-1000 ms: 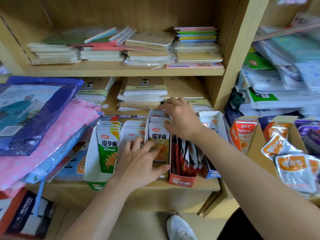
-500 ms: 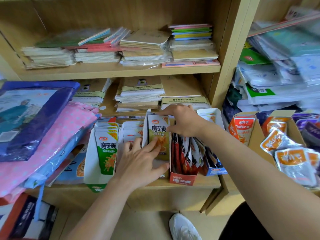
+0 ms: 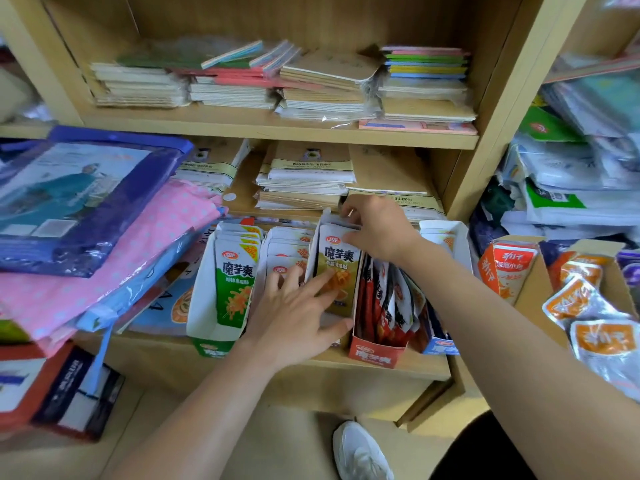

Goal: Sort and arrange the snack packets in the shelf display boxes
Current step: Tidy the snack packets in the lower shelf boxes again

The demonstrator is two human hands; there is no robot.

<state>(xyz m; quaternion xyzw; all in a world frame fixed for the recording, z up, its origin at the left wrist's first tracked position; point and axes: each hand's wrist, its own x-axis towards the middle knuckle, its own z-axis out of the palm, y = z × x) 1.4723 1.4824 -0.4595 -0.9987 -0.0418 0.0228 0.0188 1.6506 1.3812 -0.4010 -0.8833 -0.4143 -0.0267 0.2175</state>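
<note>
Left hand point(image 3: 294, 306): palm down, fingers spread wide, forearm reaching up from the lower left. Fingertips press flat against the front of the olive-yellow snack packet point(image 3: 337, 271); thumb lies along the low front edge of that packet's white display box point(image 3: 317, 244). It grips nothing.

Right hand point(image 3: 377, 228): forearm crosses in from the lower right, wrist bent downward. Fingers curl over the top edges of the same packet row, pinching the packet tops at the back of the box.

Just left of the left hand: a box of green packets point(image 3: 235, 275), standing upright. Partly under its fingers: a box of white packets point(image 3: 287, 251). Just right of its thumb: a red box point(image 3: 375, 351) with red packets leaning to the right. Below the right forearm: a blue box point(image 3: 443, 344).

All the boxes sit on the wooden shelf point(image 3: 422, 367).
</note>
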